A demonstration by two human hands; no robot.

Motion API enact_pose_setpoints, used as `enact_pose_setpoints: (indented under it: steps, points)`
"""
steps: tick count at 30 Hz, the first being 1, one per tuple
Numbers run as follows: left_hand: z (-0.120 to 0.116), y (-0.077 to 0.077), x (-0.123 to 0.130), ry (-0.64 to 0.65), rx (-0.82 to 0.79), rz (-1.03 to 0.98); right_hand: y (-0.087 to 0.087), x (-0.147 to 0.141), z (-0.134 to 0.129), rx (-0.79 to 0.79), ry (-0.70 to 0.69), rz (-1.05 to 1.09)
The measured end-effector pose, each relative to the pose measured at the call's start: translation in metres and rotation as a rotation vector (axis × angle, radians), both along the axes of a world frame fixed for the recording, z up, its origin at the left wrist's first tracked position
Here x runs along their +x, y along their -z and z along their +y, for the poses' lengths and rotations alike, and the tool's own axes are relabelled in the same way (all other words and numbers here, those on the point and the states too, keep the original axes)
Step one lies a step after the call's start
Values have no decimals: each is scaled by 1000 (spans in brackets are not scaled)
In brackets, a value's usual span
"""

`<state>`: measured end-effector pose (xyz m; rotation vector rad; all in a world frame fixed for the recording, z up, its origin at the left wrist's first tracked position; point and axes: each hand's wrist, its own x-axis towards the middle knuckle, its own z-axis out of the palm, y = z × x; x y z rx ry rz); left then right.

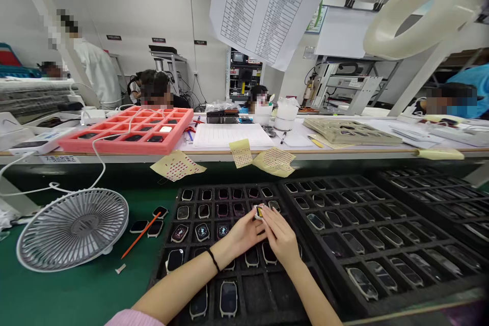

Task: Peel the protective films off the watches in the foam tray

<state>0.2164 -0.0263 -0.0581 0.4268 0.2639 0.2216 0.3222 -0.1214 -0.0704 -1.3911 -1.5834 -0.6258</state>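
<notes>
Left hand [248,232] and right hand [281,239], together over a matte black foam tray [255,289], pinched a rounded watch [259,212], its edges partly hidden from view

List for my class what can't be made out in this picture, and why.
All in the head view:
- Small, pale-rimmed, yellow-marked object: partly covered by fingers of the left hand and right hand.
- Black foam tray below: some compartments hidden by forearms.
- White printed sheet: entries too small; top cut off by the upper edge.
- Farthest-right black foam tray: cut off by the right edge.
</notes>
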Motion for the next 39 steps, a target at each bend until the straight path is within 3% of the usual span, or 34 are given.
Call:
enact_pose_setpoints:
  steps: [6, 12, 20, 26, 30, 32, 36, 39]
  points:
    - [-8, -1, 0, 17, -16, 25, -1, -9, 3, 64, 114, -147]
    - [-17, -3, 0, 43, 22, 73, 6, 0, 0, 116, 100, -143]
    - [-16, -4, 8, -39, 276, 126, -1, -2, -2, 88, 85, 25]
    - [3, -1, 14, -144, 782, 234, -7, 9, -17, 54, 234, 383]
    - [10, 8, 6, -130, 1152, 241, -6, 17, -20, 40, 262, 477]
    - [9, 15, 0, -72, 1443, 232, -6, 17, -19, 27, 248, 468]
    - [5, 21, -8, 80, 2237, 286, -3, 15, -16, -10, 220, 436]
    - [3, 11, -14, 85, 2409, 320, 3, 16, -13, -107, 217, 423]
